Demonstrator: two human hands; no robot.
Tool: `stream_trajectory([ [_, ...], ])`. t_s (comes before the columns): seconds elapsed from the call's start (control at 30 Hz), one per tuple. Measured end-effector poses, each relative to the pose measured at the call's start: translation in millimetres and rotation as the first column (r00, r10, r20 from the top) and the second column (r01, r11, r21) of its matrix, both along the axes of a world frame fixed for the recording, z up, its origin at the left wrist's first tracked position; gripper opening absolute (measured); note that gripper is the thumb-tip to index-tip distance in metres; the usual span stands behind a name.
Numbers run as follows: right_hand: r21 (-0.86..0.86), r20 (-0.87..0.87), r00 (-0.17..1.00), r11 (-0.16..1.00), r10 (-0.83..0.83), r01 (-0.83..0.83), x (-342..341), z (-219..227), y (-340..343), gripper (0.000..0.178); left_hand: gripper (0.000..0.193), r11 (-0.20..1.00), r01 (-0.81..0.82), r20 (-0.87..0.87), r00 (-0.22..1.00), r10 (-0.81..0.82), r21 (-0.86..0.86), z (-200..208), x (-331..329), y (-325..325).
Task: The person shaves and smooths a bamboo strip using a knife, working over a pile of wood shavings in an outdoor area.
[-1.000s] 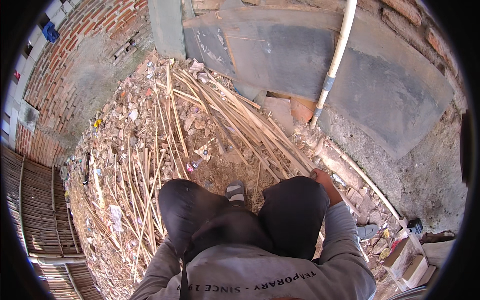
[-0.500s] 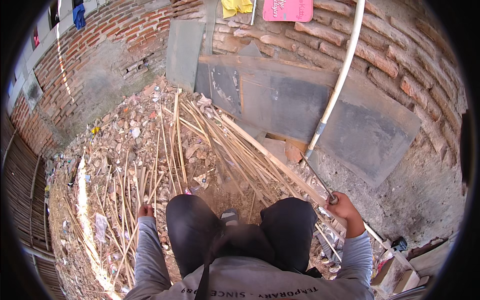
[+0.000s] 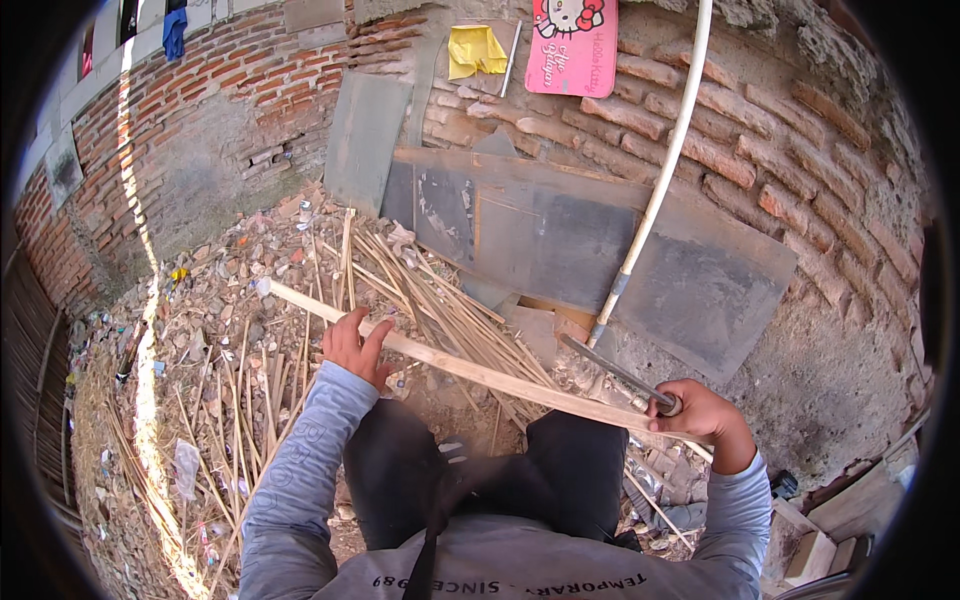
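My right hand [image 3: 700,412] is closed round the handle of a long curved knife [image 3: 615,370]. Its fingers also hold the near end of a pale, flat bamboo strip [image 3: 480,374]. The blade points up and left, above the strip. That strip slants across in front of my knees, its far end out to the left. My left hand [image 3: 354,350] is at the strip's left part, fingers and thumb spread over it; firm contact cannot be made out.
Thin bamboo strips [image 3: 425,285] lie heaped on rubble ahead, with more strips [image 3: 250,400] to the left. Dark boards [image 3: 590,235] lean against the brick wall [image 3: 740,150]. A white pipe [image 3: 660,190] runs down in front. Wooden pieces [image 3: 810,550] stand at the lower right.
The bamboo strip's far end has swung left across my front. My left hand has come up from beside my left knee to the strip, its fingers spreading. The knife blade has tilted flatter.
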State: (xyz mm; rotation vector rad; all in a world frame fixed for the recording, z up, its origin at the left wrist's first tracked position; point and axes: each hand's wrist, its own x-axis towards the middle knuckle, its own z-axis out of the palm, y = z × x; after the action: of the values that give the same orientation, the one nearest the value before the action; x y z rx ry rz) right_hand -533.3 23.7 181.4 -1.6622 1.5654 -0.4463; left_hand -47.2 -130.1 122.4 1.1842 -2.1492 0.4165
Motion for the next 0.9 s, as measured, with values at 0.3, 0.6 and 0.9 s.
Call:
stream_trajectory([
  [0.3, -0.085, -0.071, 0.974, 0.972, 0.215, -0.22, 24.8, 49.6, 14.8, 0.023, 0.048, 0.877, -0.07, 0.195, 0.98, -0.028, 0.475, -13.5, 60.0, 30.8],
  [0.6, -0.788, -0.152, 0.922, 0.607, -0.356, 0.105, 21.5, 107.8, -5.1, 0.017, 0.035, 0.724, -0.224, 0.028, 0.962, 0.272, 0.653, -77.4, 91.6, 105.4],
  [0.9, -0.723, -0.053, 0.998, 0.691, -0.045, -0.008, 114.6, -5.6, -89.3, 0.021, 0.046, 0.549, -0.2, -0.151, 0.836, 0.528, 0.812, -113.2, 49.0, 177.2],
])
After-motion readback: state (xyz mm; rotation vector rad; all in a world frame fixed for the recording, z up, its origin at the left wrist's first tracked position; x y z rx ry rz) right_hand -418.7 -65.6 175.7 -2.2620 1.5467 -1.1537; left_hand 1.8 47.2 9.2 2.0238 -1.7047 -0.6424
